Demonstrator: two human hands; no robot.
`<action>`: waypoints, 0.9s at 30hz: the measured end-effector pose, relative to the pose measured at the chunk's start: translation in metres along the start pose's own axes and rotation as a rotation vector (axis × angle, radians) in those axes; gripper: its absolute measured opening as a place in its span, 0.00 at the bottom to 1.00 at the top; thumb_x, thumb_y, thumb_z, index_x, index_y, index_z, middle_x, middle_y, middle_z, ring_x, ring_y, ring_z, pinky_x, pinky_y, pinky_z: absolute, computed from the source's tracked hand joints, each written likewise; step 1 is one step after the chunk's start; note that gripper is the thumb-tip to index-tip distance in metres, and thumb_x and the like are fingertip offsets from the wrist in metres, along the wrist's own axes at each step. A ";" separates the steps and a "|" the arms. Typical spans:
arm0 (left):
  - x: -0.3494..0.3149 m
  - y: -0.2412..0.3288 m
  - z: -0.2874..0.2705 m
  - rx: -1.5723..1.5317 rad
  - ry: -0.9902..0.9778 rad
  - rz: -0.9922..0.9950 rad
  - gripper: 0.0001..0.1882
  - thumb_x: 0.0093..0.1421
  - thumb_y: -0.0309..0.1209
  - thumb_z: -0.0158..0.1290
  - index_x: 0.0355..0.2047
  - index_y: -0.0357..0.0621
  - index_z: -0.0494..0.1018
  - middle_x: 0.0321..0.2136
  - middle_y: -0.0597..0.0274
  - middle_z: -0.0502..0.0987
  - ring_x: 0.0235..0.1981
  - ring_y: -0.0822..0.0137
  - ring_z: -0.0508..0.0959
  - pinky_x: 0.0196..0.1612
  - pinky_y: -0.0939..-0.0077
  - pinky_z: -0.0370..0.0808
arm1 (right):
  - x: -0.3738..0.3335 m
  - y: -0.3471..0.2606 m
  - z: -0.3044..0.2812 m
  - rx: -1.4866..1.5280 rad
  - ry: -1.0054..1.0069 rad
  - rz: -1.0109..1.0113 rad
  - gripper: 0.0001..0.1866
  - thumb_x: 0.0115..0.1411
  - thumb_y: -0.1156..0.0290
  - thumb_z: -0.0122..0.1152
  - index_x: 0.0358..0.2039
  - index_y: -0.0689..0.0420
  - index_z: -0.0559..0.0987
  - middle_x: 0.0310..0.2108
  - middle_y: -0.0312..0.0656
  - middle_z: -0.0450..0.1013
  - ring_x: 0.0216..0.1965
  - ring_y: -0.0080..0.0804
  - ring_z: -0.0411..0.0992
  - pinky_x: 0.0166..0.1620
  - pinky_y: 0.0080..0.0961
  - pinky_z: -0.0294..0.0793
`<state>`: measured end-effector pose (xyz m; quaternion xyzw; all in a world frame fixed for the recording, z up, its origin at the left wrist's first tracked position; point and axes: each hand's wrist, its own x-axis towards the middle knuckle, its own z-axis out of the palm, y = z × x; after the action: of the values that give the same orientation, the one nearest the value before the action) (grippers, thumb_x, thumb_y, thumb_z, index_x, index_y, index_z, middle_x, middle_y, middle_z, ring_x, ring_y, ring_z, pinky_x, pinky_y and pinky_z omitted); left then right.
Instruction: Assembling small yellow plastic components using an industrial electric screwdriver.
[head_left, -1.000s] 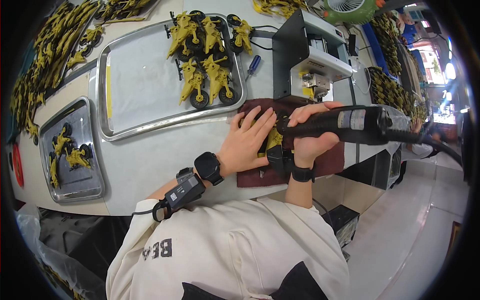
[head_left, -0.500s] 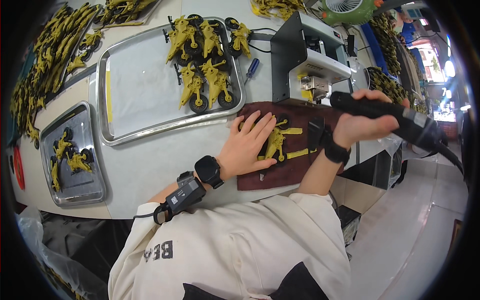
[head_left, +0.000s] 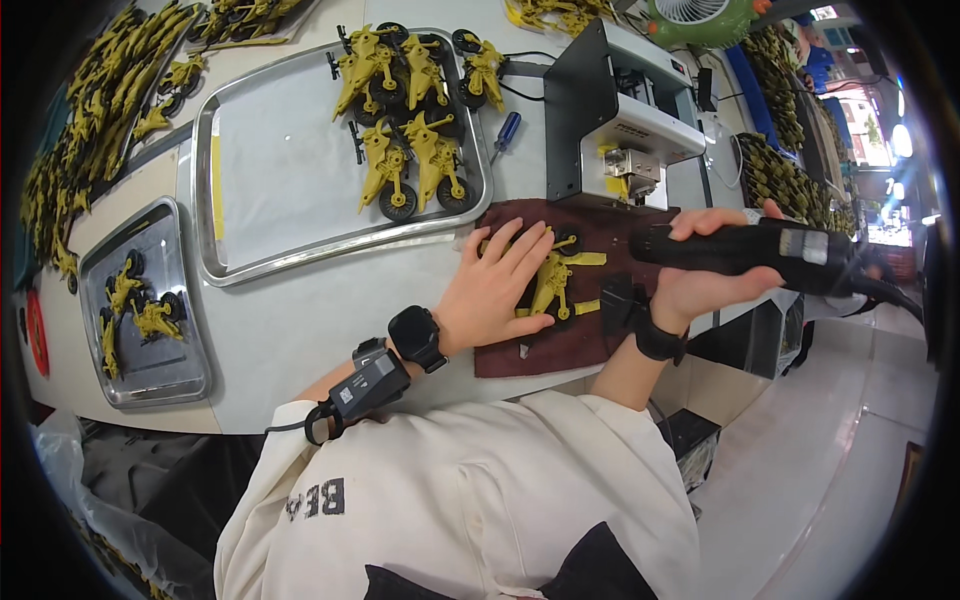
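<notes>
yellow toy motorbike (head_left: 552, 280) on dark red cloth (head_left: 590, 350), by the worker's belly side of the bench; taking clock from the toy, twelve away from the wearer: left hand (head_left: 488, 292) at nine, palm down, fingers extended and spread, partly covering it; right hand (head_left: 698, 292) at three, wrapped around a corded black tool (head_left: 745, 250), tip clear of the toy; metal tray (head_left: 330, 255) at ten; boxy machine (head_left: 640, 140) at one

White-covered table (head_left: 290, 340); on it large metal tray (head_left: 342, 246), smaller tray (head_left: 165, 368), maroon cloth (head_left: 560, 352), screwdriver (head_left: 508, 130), boxy machine (head_left: 575, 120)
</notes>
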<state>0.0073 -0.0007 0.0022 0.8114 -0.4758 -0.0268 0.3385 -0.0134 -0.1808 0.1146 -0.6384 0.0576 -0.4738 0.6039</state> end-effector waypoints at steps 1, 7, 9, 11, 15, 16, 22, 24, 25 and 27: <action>0.000 -0.001 0.000 -0.006 0.001 0.002 0.47 0.46 0.54 0.55 0.60 0.40 0.52 0.59 0.54 0.56 0.59 0.53 0.55 0.58 0.55 0.47 | 0.000 -0.004 0.000 0.027 -0.014 -0.001 0.45 0.50 0.27 0.39 0.53 0.55 0.57 0.18 0.40 0.65 0.14 0.29 0.63 0.20 0.27 0.64; 0.001 -0.005 0.001 -0.192 0.202 0.010 0.36 0.46 0.47 0.58 0.53 0.44 0.61 0.53 0.56 0.62 0.56 0.54 0.59 0.56 0.57 0.52 | -0.025 -0.010 0.011 0.361 -0.084 0.003 0.48 0.49 0.25 0.36 0.55 0.57 0.53 0.18 0.43 0.65 0.11 0.32 0.62 0.17 0.28 0.63; -0.001 -0.010 0.003 -0.238 0.278 0.026 0.29 0.46 0.42 0.59 0.47 0.46 0.66 0.50 0.58 0.65 0.54 0.55 0.61 0.54 0.58 0.54 | -0.033 -0.014 0.019 0.395 -0.130 0.016 0.46 0.50 0.26 0.36 0.54 0.56 0.57 0.18 0.41 0.65 0.12 0.29 0.62 0.18 0.27 0.61; 0.000 -0.009 0.004 -0.265 0.323 0.039 0.21 0.45 0.36 0.61 0.40 0.47 0.71 0.46 0.61 0.69 0.53 0.56 0.64 0.53 0.60 0.57 | -0.037 -0.015 0.024 0.420 -0.113 0.020 0.46 0.51 0.27 0.35 0.54 0.57 0.57 0.18 0.41 0.64 0.11 0.29 0.61 0.17 0.27 0.60; 0.000 -0.008 0.003 -0.293 0.410 0.060 0.16 0.43 0.33 0.63 0.33 0.48 0.72 0.41 0.64 0.72 0.49 0.57 0.67 0.51 0.62 0.59 | -0.040 -0.017 0.028 0.431 -0.087 0.058 0.46 0.51 0.27 0.35 0.54 0.57 0.56 0.17 0.41 0.64 0.11 0.29 0.61 0.17 0.27 0.60; 0.000 -0.007 0.003 -0.299 0.422 0.062 0.15 0.43 0.32 0.63 0.32 0.48 0.72 0.40 0.64 0.72 0.49 0.58 0.68 0.51 0.62 0.60 | -0.041 -0.016 0.028 0.428 -0.084 0.066 0.46 0.51 0.27 0.35 0.54 0.57 0.56 0.17 0.41 0.64 0.11 0.29 0.61 0.17 0.27 0.60; 0.001 -0.007 0.003 -0.318 0.474 0.064 0.13 0.42 0.29 0.63 0.29 0.47 0.72 0.37 0.65 0.73 0.47 0.58 0.69 0.48 0.64 0.61 | -0.044 -0.014 0.028 0.396 -0.081 0.093 0.46 0.51 0.27 0.35 0.54 0.57 0.56 0.17 0.40 0.64 0.11 0.29 0.60 0.16 0.27 0.60; 0.001 -0.006 0.002 -0.320 0.477 0.075 0.13 0.42 0.28 0.63 0.28 0.47 0.72 0.37 0.65 0.73 0.46 0.59 0.69 0.47 0.64 0.62 | -0.043 -0.015 0.027 0.389 -0.083 0.106 0.46 0.51 0.27 0.35 0.54 0.57 0.57 0.17 0.40 0.64 0.11 0.29 0.60 0.16 0.27 0.59; 0.001 -0.006 0.002 -0.317 0.474 0.082 0.12 0.42 0.28 0.63 0.28 0.47 0.72 0.37 0.65 0.73 0.46 0.59 0.70 0.47 0.64 0.62 | -0.043 -0.015 0.027 0.387 -0.083 0.113 0.46 0.51 0.27 0.35 0.54 0.57 0.57 0.17 0.40 0.64 0.11 0.29 0.60 0.16 0.27 0.59; 0.001 -0.006 0.003 -0.312 0.472 0.087 0.12 0.41 0.27 0.63 0.27 0.47 0.72 0.36 0.65 0.73 0.46 0.59 0.70 0.47 0.64 0.62 | -0.043 -0.016 0.026 0.349 -0.073 0.117 0.46 0.51 0.28 0.35 0.54 0.57 0.57 0.17 0.40 0.64 0.11 0.29 0.60 0.16 0.27 0.59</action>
<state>0.0115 -0.0009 -0.0036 0.7121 -0.4084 0.1044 0.5614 -0.0274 -0.1307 0.1094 -0.5362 -0.0105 -0.4170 0.7338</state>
